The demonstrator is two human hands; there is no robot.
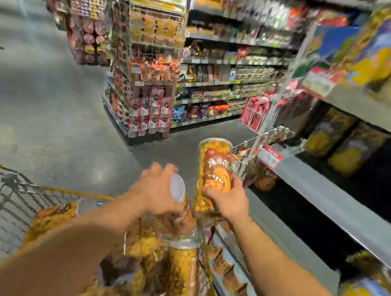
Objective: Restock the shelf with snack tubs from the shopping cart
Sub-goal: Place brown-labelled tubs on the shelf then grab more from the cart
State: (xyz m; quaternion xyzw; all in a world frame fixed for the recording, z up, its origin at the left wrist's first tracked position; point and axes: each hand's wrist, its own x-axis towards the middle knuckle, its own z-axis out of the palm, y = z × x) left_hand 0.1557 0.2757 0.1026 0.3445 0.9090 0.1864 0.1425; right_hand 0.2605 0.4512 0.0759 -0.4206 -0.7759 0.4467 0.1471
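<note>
My right hand point(228, 200) grips the lower part of a tall orange snack tub point(215, 165) and holds it upright above the cart. My left hand point(159, 190) curls round the top of a second tub, its pale lid point(177, 190) showing between the fingers. Several more orange tubs point(180, 270) lie heaped in the wire shopping cart point(6, 200) under both arms. The grey shelf point(332, 198) runs along the right, with dark space behind its edge. The picture is motion-blurred.
More snack tubs point(325, 132) stand on the right-hand shelves, above and below. A red price tag point(271, 158) hangs at the shelf end. A tall snack rack point(150, 67) stands ahead across the grey floor point(45, 108).
</note>
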